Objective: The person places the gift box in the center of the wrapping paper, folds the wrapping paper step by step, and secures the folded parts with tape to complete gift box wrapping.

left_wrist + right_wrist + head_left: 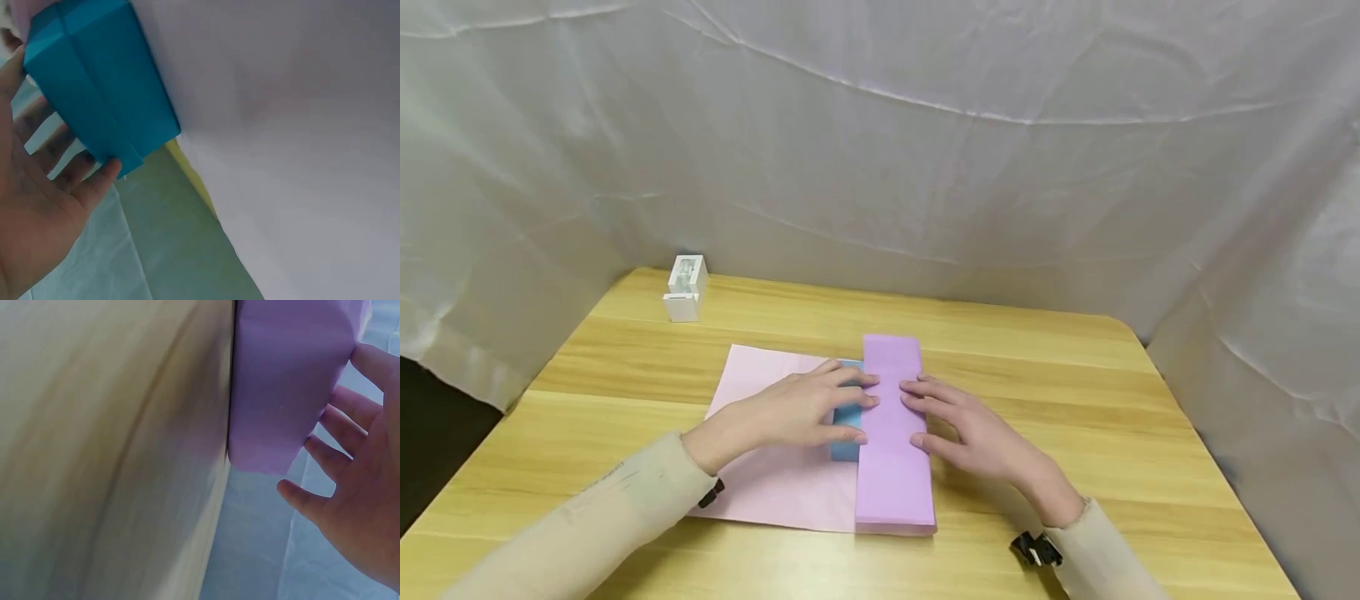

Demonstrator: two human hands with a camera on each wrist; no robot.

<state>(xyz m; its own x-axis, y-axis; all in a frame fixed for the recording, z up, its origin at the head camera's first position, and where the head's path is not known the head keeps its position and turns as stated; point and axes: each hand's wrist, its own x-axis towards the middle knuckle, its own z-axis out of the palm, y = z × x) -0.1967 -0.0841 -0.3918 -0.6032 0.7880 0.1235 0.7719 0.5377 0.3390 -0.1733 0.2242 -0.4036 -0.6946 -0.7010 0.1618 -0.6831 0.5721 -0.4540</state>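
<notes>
A blue box [846,451] lies on a sheet of wrapping paper, whose pale pink face [782,492] spreads out to the left. On the right, the paper's purple flap [895,479] is folded up and over the box, hiding most of it. My left hand [801,408] reaches across the visible strip of box, fingertips at the flap's left edge; in the left wrist view the fingers spread along the blue box [103,87]. Along the flap's right edge, my right hand [981,433] touches the purple paper [287,387] with spread fingers. Both thumbs lie toward the near side.
A white tape dispenser [685,292] stands at the table's back left corner. The wooden table [1075,392] carries everything, with grey cloth [925,183] hanging behind it and at both sides.
</notes>
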